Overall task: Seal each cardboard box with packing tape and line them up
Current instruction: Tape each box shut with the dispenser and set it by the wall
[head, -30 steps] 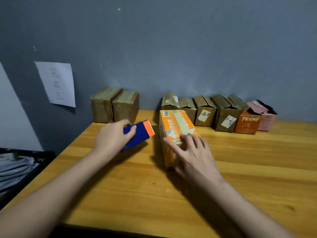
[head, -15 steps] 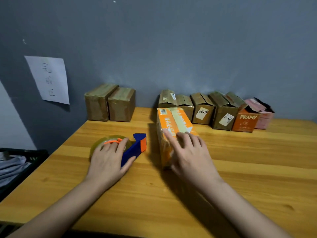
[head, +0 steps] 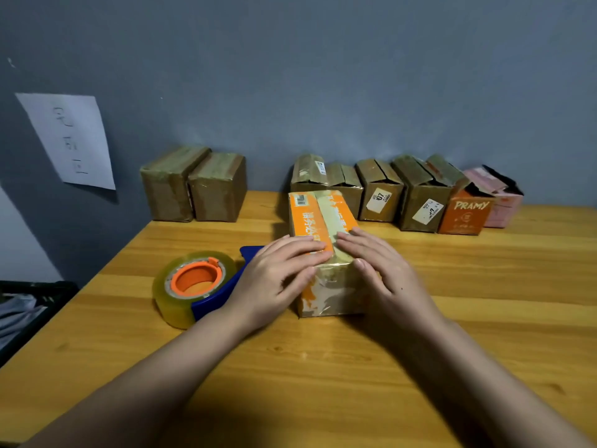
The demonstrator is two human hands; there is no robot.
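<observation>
2 hands flat on orange box [head: 323,240], mid-bench [head: 323,367], in front of back row. Left hand [head: 274,279] and right hand [head: 384,276]: fingers straight, spread, pressing tape strip along top seam; nothing gripped. Tape dispenser [head: 197,289] lies on bench just left of box, untouched. Judgement: box light, thin-walled card, dents if squeezed; glossy taped top slippery. Best hold: both long sides, palms low, then slide toward 2 sealed brown boxes [head: 193,185] by wall.
</observation>
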